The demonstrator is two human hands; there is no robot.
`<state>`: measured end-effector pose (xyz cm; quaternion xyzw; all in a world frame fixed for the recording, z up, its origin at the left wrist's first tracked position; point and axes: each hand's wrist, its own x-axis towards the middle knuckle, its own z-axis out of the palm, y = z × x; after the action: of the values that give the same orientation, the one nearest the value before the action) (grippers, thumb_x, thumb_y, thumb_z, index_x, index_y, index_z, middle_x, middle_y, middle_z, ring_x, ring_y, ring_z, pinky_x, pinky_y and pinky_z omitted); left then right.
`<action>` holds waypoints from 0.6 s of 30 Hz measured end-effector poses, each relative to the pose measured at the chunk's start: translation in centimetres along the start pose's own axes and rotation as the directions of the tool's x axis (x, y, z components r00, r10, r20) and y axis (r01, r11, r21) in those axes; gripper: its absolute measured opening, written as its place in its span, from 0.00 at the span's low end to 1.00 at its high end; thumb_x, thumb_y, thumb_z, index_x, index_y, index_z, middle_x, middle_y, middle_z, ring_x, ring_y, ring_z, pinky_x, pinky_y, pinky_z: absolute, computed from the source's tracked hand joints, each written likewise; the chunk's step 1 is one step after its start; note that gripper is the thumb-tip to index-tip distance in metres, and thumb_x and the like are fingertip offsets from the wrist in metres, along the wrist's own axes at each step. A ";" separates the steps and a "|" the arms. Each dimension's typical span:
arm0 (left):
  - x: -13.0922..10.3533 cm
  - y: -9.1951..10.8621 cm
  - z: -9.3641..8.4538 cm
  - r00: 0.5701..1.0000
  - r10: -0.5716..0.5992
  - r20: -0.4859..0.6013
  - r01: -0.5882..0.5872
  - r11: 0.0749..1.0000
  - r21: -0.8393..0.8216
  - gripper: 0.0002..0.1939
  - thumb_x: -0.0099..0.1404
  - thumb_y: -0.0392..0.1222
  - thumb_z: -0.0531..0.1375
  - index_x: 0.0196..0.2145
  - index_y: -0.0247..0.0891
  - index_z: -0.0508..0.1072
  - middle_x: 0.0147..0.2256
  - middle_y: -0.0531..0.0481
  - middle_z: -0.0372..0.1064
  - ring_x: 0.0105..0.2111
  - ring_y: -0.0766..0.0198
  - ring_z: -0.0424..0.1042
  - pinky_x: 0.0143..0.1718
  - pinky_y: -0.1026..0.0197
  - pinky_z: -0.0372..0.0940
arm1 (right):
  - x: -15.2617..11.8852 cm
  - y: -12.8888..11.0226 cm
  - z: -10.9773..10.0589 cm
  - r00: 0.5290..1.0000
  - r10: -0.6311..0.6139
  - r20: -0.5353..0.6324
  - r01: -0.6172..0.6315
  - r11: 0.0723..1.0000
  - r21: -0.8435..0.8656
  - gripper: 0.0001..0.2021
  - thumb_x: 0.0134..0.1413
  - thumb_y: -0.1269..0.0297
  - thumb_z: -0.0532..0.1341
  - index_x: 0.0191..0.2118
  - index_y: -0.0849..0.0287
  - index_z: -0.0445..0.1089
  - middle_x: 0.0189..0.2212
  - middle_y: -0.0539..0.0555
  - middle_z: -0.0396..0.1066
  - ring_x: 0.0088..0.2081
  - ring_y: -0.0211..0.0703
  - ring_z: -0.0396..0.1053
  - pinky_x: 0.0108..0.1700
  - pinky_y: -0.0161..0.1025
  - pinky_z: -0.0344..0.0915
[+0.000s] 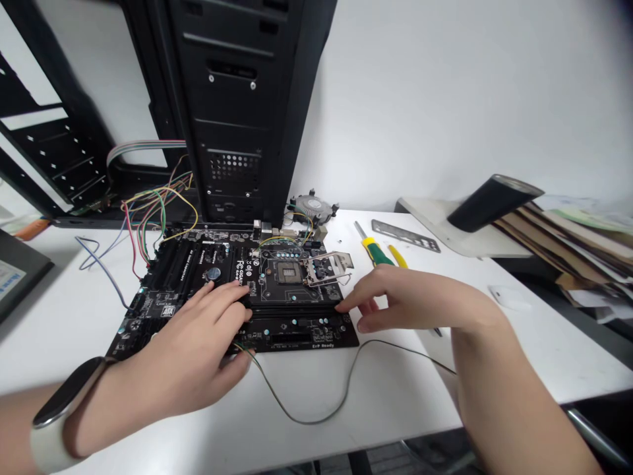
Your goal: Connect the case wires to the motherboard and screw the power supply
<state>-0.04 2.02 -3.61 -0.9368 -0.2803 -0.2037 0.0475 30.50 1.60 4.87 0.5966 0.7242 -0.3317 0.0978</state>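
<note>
A black motherboard [232, 284] lies flat on the white table. Across its front half run long, dark memory slots [297, 309]. My left hand [202, 336] rests on the board with fingers stretched out, its fingertips by the slots' left end and its thumb at the front edge. At the slots' right end, the index fingertip of my right hand [395, 297] touches down, the thumb apart from it. Nothing shows between its fingers. Behind the slots is the CPU socket [288, 272], its metal retention frame [329, 267] raised. A thin cable [316, 422] passes beneath my left thumb.
A black computer case [237, 119] stands behind the board, with coloured wires [161, 198] coming out of it. A cooler fan [311, 206], a green-yellow screwdriver [374, 251] and an I/O shield plate [405, 235] lie behind my right hand. Papers [548, 244] are piled at right.
</note>
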 end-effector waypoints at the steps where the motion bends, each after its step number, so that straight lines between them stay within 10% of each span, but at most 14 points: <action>1: 0.0 0.0 0.0 1.000 -0.001 0.003 0.001 1.000 -0.001 0.12 0.63 0.40 0.54 0.42 0.33 0.68 0.49 0.31 0.70 0.52 0.42 0.71 0.49 0.35 0.70 | 0.1 0.1 0.0 1.000 0.002 -0.002 -0.002 1.000 0.003 0.18 0.49 0.56 0.64 0.46 0.51 0.78 0.31 0.52 0.75 0.34 0.44 0.72 0.36 0.38 0.64; 18: -0.1 -0.1 0.1 1.000 -0.008 0.018 0.008 1.000 0.016 0.15 0.63 0.42 0.55 0.45 0.33 0.66 0.49 0.33 0.71 0.53 0.44 0.70 0.51 0.39 0.67 | 0.1 0.9 -0.2 0.999 0.021 -0.050 -0.022 0.999 -0.029 0.12 0.49 0.58 0.65 0.41 0.48 0.80 0.36 0.50 0.79 0.38 0.46 0.75 0.38 0.40 0.68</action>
<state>-0.08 2.06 -3.75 -0.9371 -0.2862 -0.1930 0.0514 31.31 1.80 4.64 0.6109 0.7247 -0.3050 0.0923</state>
